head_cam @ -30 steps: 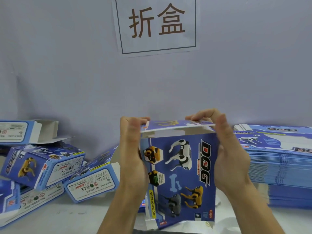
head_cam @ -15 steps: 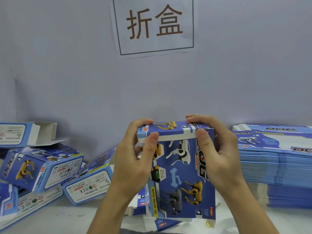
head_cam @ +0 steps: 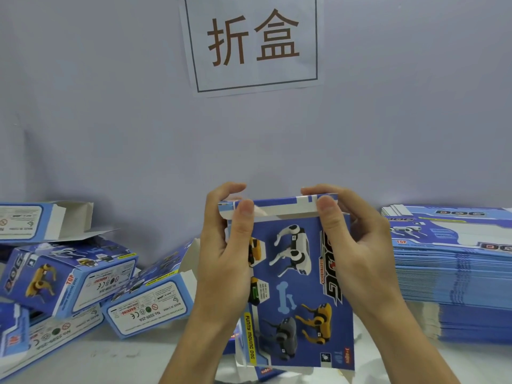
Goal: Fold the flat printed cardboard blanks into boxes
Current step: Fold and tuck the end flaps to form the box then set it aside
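I hold a blue printed box point(head_cam: 293, 284) upright in front of me; it shows robot dogs and the word DOG. My left hand point(head_cam: 224, 253) grips its upper left side, thumb on the top flap, fingers curled over the top edge. My right hand point(head_cam: 354, 245) grips the upper right side, thumb pressing the flap's right end. The top flap point(head_cam: 285, 207) lies folded down over the box's top. A tall stack of flat blanks point(head_cam: 454, 273) sits to the right.
Several folded boxes point(head_cam: 69, 275) lie piled at the left on the white table point(head_cam: 110, 356). One box at the far left point(head_cam: 36, 221) has an open end. A paper sign point(head_cam: 253, 41) hangs on the grey wall behind.
The top flap has been folded down over the box's top. Both thumbs moved onto the flap near its corners, and the box sits a little more square to me.
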A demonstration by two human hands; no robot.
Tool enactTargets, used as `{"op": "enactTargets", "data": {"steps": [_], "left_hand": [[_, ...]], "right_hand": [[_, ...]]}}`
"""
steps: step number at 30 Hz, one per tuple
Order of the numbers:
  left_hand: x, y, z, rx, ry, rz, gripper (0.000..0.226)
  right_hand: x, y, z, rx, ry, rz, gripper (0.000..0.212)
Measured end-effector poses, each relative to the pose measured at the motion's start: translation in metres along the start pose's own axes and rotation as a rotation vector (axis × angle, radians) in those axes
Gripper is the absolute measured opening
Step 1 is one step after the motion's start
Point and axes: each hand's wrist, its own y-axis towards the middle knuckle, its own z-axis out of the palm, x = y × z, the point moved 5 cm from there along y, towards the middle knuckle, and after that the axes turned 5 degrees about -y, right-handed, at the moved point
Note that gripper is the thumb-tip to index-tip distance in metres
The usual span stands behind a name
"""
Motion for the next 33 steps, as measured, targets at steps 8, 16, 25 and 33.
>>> {"op": "enactTargets", "data": {"steps": [8, 16, 25, 33], "left_hand": [[0.005, 0.002, -0.007, 0.09, 0.014, -0.078, 0.031], [-0.003, 0.005, -0.008, 0.051, -0.026, -0.038, 0.03], [-0.004, 0.006, -0.006, 0.082, -0.069, -0.111, 0.011], [-0.007, 0.007, -0.005, 0.073, -0.046, -0.11, 0.022]], "right_hand": [[-0.006, 0.006, -0.007, 0.067, 0.084, 0.083, 0.018], [-0.007, 0.004, -0.008, 0.082, 0.157, 0.09, 0.018], [-0.013, 0.004, -0.01, 0.062, 0.222, 0.13, 0.021], [-0.009, 0.003, -0.008, 0.068, 0.113, 0.067, 0.018]]}}
